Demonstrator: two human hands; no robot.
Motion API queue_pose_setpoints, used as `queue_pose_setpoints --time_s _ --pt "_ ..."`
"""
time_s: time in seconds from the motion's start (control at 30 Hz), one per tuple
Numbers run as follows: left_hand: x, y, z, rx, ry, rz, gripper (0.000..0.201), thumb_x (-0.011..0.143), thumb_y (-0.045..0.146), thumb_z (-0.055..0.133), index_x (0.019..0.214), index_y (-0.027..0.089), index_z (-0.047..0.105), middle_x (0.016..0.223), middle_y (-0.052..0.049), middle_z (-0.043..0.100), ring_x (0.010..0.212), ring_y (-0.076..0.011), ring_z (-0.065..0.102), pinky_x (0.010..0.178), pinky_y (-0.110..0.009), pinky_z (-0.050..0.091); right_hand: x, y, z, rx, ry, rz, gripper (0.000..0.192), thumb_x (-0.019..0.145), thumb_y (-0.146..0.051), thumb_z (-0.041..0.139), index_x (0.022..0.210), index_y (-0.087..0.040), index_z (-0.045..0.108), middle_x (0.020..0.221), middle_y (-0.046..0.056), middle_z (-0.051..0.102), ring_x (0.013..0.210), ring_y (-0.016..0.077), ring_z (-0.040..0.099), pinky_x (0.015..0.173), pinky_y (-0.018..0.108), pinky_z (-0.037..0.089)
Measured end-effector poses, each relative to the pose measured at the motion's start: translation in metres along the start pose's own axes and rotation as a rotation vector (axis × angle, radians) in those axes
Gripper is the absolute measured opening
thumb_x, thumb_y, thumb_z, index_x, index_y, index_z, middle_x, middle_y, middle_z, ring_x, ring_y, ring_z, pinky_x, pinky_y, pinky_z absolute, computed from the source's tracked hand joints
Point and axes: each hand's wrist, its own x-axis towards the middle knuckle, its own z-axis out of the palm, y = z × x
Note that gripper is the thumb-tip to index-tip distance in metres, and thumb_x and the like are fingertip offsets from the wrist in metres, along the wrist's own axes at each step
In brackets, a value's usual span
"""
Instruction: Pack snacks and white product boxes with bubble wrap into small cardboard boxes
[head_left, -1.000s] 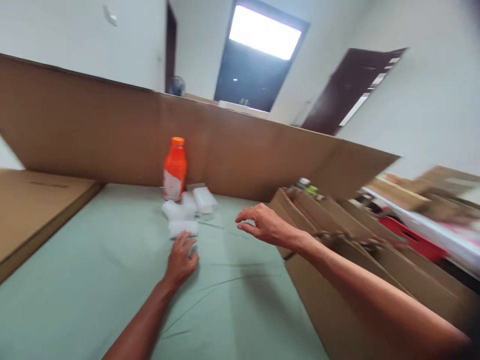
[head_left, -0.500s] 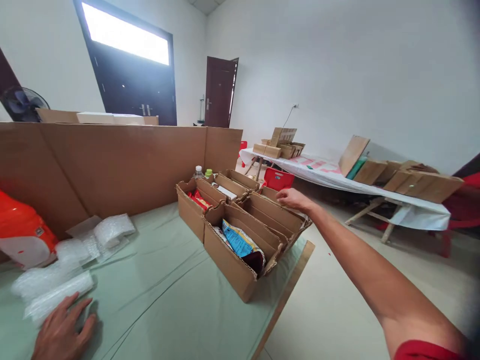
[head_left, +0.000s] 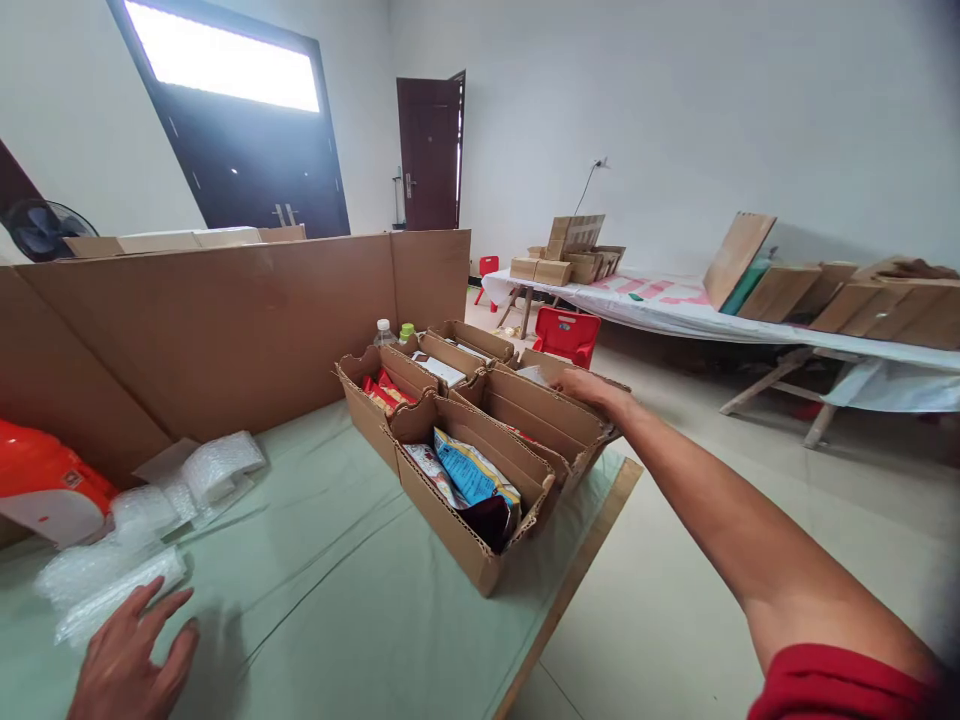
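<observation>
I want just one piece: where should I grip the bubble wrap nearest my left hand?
Probably across the middle of that bubble wrap, from above and the near side: it lies long and low on the table, other pieces crowd its far side, and the left hand is spread by its near side.

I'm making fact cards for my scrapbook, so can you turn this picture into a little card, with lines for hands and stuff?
Left hand: spread, by the bubble wrap; touching unclear
Right hand: in the far-right box, fingertips hidden
Nearest box: blue packet inside
Leftmost box: red packets inside
Far left: orange bottle, partly cut off
Table: green-covered
</observation>
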Motion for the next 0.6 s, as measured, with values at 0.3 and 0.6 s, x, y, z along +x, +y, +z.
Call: queue_pose_setpoints --time_s 0.3,0.6 --pt "0.008 0.143 -0.036 -0.348 0.029 0.065 0.031 0.085 0.042 0.061 0.112 0.030 0.068 0.136 -0.006 0.061 0.127 -0.0314 0.056 0.108 -0.052 0.045 -0.079 -0.106 -0.075 -0.033 0.775 -0.077 0.025 0.088 -0.033 0.051 0.090 -0.017 0.070 0.096 0.012 0.073 0.086 0.0238 0.063 0.067 0.031 0.036" --pt "0.019 0.222 -0.030 -1.202 -0.216 -0.641 0.061 0.064 0.052 0.078 0.112 0.017 0.069 0.114 -0.011 0.073 0.108 -0.0344 0.066 0.084 -0.038 0.057 -0.153 -0.280 0.003 0.352 0.142 -1.069 0.022 0.084 -0.043 0.071 0.090 -0.022 0.072 0.084 -0.001 0.075 0.070 0.0135 0.062 0.069 0.027 0.042"
